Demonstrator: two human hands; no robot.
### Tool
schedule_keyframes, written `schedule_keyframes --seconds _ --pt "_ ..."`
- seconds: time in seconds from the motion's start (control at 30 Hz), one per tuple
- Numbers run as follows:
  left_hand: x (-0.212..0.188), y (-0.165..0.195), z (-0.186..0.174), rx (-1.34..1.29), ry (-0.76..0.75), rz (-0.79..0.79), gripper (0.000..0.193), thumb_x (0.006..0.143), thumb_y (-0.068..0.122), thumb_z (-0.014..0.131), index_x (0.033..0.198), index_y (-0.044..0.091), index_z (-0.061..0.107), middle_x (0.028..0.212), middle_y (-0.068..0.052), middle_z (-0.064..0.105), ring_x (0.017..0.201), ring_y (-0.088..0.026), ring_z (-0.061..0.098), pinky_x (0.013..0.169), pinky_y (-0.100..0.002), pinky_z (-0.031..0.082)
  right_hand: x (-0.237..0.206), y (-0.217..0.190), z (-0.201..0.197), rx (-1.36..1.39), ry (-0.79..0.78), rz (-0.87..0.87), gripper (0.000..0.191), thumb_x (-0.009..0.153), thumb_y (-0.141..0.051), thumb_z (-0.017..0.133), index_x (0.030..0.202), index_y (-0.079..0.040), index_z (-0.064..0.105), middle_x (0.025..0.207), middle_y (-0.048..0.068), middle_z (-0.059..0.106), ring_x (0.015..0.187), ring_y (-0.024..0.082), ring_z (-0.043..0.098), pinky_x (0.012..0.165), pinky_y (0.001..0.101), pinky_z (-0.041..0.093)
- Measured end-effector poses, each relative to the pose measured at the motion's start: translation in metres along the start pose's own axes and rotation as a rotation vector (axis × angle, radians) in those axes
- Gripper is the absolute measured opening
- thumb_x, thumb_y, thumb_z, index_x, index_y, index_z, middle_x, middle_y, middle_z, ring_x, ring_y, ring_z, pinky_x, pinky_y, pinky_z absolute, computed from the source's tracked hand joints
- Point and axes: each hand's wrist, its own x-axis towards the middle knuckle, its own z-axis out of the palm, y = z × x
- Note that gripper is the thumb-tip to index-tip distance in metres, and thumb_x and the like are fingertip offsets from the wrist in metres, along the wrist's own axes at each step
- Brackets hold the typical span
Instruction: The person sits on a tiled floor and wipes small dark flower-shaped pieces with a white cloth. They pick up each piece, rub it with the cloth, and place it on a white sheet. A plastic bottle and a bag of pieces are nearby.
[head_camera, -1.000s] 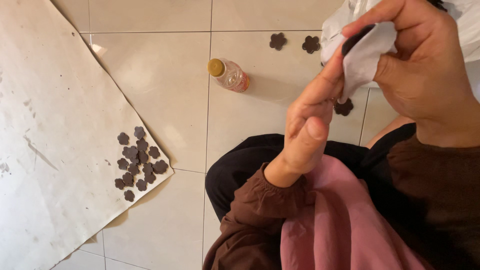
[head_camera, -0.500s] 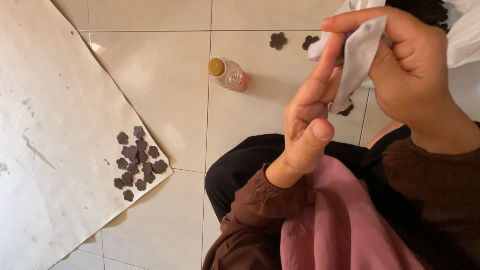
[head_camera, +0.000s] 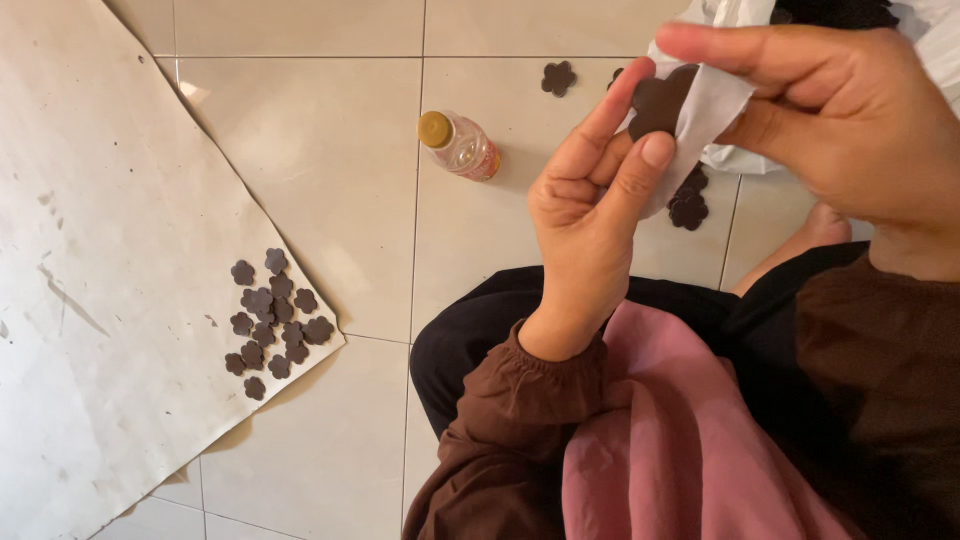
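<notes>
1. I sit over a floor of pale glossy tiles (head_camera: 320, 180) with thin grout lines; a large sheet of creased, speckled paper (head_camera: 90, 260) lies on it to my left.
2. My left hand (head_camera: 590, 215) pinches a dark brown flower-shaped cutout (head_camera: 655, 100) between fingertips and thumb, raised above my lap.
3. My right hand (head_camera: 850, 110) grips the white backing strip (head_camera: 705, 115) touching that cutout, fingers closed on it.
4. The cutout looks flat, matte and scalloped, like thin foam or felt.
5. A cluster of similar flowers (head_camera: 272, 318) rests on the paper's corner; a small clear bottle with a yellow cap (head_camera: 460, 145) lies on its side nearby.
</notes>
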Motion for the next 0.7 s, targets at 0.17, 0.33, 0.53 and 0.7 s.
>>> schedule_keyframes --seconds 0.17,0.33,0.53,0.7 --pt "0.0 -0.005 -0.003 0.062 0.02 0.095 0.039 0.113 0.001 0.069 0.147 0.0 0.051 0.079 0.009 0.058 0.072 0.002 0.043 0.072 -0.012 0.035 -0.008 0.029 -0.006 -0.117 0.171 -0.064 0.037 0.106 -0.006 0.054 0.142 -0.001 0.05 0.135 0.015 0.063 0.121 0.018 0.065 0.104 0.0304 0.057" --pt "0.001 -0.009 -0.005 0.018 0.041 0.105 0.041 0.11 -0.005 0.069 0.148 -0.003 0.053 0.098 -0.001 0.072 0.085 0.0 0.058 0.08 -0.013 0.045 -0.009 0.056 -0.019 0.141 0.239 -0.115 0.028 0.108 -0.013 0.055 0.134 -0.002 0.052 0.14 0.014 0.06 0.127 0.018 0.063 0.107 0.0305 0.057" --pt "-0.002 -0.015 -0.002 0.054 0.013 0.136 0.038 0.113 -0.004 0.068 0.147 -0.001 0.051 0.122 -0.007 0.073 0.111 -0.005 0.067 0.103 -0.019 0.054 0.003 0.02 -0.015 0.281 0.038 -0.192 0.023 0.112 -0.022 0.056 0.124 -0.002 0.054 0.147 0.013 0.056 0.135 0.019 0.061 0.112 0.0306 0.057" --pt "-0.006 -0.016 0.005 0.294 0.08 0.107 0.036 0.109 -0.003 0.071 0.143 -0.002 0.061 0.108 -0.006 0.074 0.099 -0.005 0.068 0.092 -0.019 0.056 0.001 0.01 0.034 0.294 0.165 -0.268 0.023 0.113 -0.017 0.065 0.132 -0.005 0.059 0.124 0.005 0.063 0.104 0.009 0.068 0.091 0.0206 0.057"
